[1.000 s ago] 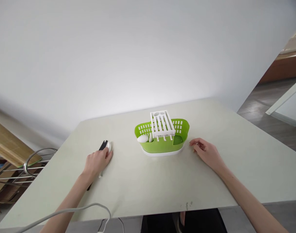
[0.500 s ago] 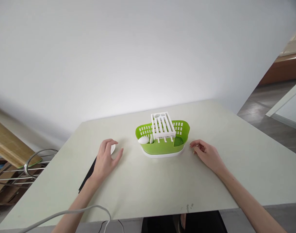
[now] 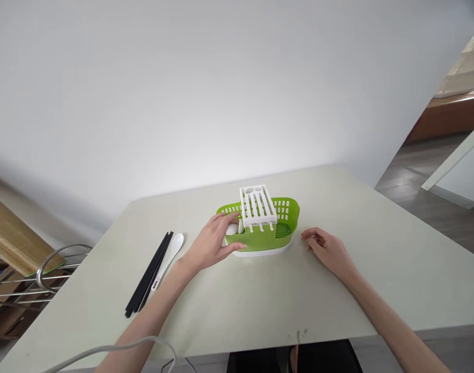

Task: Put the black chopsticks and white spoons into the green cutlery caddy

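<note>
A green plastic basket (image 3: 256, 240) with slotted sides stands on a white base tray (image 3: 265, 253). Across its top sits a white slotted rack (image 3: 259, 206) with small hooks at the front. My left hand (image 3: 213, 239) is at the basket's left end, thumb in front of the wall and fingers over the rim, spread apart around a white rounded piece (image 3: 232, 229), possibly a spoon bowl. Contact is hard to make out. To the right of the basket, my right hand (image 3: 325, 249) rests on the table with curled fingers and nothing visible in them.
Left of the basket lie several black chopsticks (image 3: 149, 277) and a white spoon (image 3: 169, 260). A grey cable (image 3: 116, 346) crosses near the left forearm. Beyond the table's (image 3: 299, 295) left edge are a metal rack (image 3: 46, 280) and a bamboo mat (image 3: 23, 233). A wall stands behind.
My left hand has moved right, from above the spoon and chopsticks to the basket's left end, uncovering them. My right hand has stayed nearly where it was. The camera view shifted slightly.
</note>
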